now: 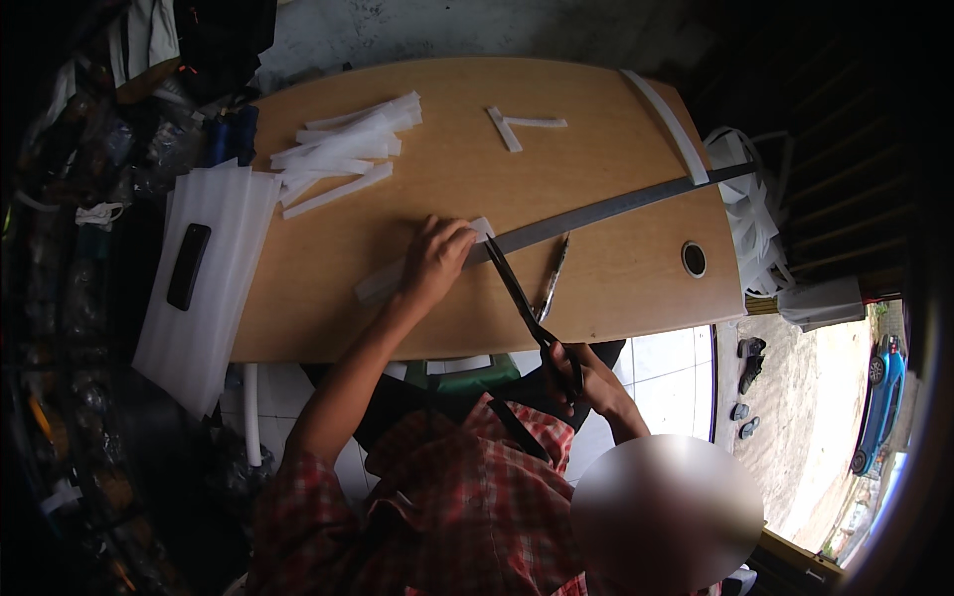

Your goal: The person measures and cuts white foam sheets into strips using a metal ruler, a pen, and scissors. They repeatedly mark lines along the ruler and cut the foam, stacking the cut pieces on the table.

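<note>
A white foam strip [379,284] lies slantwise on the table, and my left hand [437,260] has its fingers closed over it near the upper end. In my right hand [588,377], at the table's near edge, is a pair of black scissors [515,288]. The scissor tips reach the strip's end, just right of my left fingertips. A long metal ruler [616,208] runs from beside that end toward the right edge. Right of the scissors lies a pen [555,273].
Cut white strips [343,149] are heaped at the far left, with short pieces [509,129] at the far middle. Foam sheets [204,333] overhang the left edge under a black phone [189,266]. A long strip [666,124] lies far right, near hanging white scraps [750,223].
</note>
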The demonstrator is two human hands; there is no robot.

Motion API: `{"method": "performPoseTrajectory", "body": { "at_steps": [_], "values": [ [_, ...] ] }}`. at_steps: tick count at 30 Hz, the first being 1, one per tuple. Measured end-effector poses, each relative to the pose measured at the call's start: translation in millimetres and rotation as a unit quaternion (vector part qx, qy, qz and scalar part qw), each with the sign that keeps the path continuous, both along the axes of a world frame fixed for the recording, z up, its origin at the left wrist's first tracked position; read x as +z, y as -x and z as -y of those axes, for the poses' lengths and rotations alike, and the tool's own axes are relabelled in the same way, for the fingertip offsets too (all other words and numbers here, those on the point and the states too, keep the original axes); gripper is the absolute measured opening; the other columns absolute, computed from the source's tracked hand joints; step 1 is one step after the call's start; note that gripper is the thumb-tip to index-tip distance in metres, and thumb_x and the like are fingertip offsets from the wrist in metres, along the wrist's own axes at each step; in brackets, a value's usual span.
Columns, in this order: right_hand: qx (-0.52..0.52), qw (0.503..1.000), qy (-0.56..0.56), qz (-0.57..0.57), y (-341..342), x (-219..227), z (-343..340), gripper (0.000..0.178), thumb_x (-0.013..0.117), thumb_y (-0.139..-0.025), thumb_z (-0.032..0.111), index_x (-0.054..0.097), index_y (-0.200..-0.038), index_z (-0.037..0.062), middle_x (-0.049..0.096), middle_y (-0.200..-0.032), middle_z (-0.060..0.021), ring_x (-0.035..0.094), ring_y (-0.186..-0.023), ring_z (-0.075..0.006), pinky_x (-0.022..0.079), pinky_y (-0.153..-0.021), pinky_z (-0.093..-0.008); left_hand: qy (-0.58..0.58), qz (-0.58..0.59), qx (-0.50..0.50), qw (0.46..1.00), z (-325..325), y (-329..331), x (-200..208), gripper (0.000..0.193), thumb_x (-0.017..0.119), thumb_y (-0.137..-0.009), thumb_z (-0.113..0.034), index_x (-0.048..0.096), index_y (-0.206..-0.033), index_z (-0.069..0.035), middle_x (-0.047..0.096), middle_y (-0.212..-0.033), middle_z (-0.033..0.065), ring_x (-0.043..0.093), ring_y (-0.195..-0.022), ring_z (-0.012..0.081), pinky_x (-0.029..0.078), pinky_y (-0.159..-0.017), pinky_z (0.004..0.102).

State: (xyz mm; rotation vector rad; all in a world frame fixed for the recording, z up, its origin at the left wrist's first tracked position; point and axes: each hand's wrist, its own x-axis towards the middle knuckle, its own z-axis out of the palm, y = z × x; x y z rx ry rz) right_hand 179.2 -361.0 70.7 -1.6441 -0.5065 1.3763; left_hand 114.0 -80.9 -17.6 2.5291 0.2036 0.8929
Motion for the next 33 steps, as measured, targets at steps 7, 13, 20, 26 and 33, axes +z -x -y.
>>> {"method": "performPoseTrajectory", "body": {
  "at_steps": [7,13,20,26,33],
  "values": [
    [-0.001,1.0,0.025,0.004,1.4,3.2,-6.7,0.066,0.044,-0.096,0.067,0.046,-0.076,0.0038,0.048,-0.051,-0.0039,0.051,-0.041,-0.0143,0.038,-0.042,-0.0273,0.012,0.004,0.003,1.0,-0.3,-0.4,-1.5,0.01,0.069,-0.082,0.001,0.068,-0.092,-0.001,0.069,-0.096,0.0107,0.061,-0.087,0.0334,0.051,-0.077,0.0417],
    [-0.017,1.0,-0.001,0.024,3.6,-5.9,-12.5,0.064,0.044,-0.097,0.064,0.05,-0.079,0.0036,0.047,-0.049,-0.0031,0.049,-0.038,-0.0139,0.035,-0.038,-0.0268,0.007,0.002,0.001,1.0,0.0,-1.0,-0.5,0.009,0.069,-0.082,0.001,0.068,-0.092,0.0,0.069,-0.097,0.0108,0.061,-0.086,0.0331,0.051,-0.076,0.0415],
    [-0.018,0.997,0.014,0.07,3.0,-10.7,-14.3,0.054,0.05,-0.102,0.049,0.05,-0.073,0.003,0.047,-0.046,-0.0029,0.047,-0.037,-0.0129,0.035,-0.038,-0.0272,0.02,0.005,0.001,1.0,0.8,1.1,1.0,0.009,0.069,-0.083,-0.001,0.069,-0.092,0.0,0.069,-0.097,0.0103,0.061,-0.088,0.0326,0.051,-0.077,0.0417],
    [-0.013,0.992,0.018,0.127,5.6,-7.4,-17.4,0.041,0.052,-0.104,0.032,0.051,-0.078,-0.0002,0.046,-0.048,-0.0017,0.046,-0.037,-0.0122,0.036,-0.037,-0.0279,0.019,0.002,0.003,1.0,0.9,2.0,0.0,0.009,0.07,-0.083,-0.002,0.07,-0.092,-0.001,0.069,-0.098,0.0099,0.061,-0.089,0.0315,0.051,-0.078,0.0408],
    [-0.038,0.991,-0.051,0.114,15.2,-29.2,-19.4,0.052,0.059,-0.097,0.043,0.057,-0.079,-0.0056,0.052,-0.054,-0.0049,0.052,-0.041,-0.0142,0.039,-0.041,-0.0302,0.028,0.014,0.007,0.999,1.2,1.3,-1.2,0.009,0.071,-0.083,-0.002,0.07,-0.092,-0.001,0.07,-0.099,0.0097,0.061,-0.088,0.0317,0.05,-0.078,0.0406]
  ]
}}
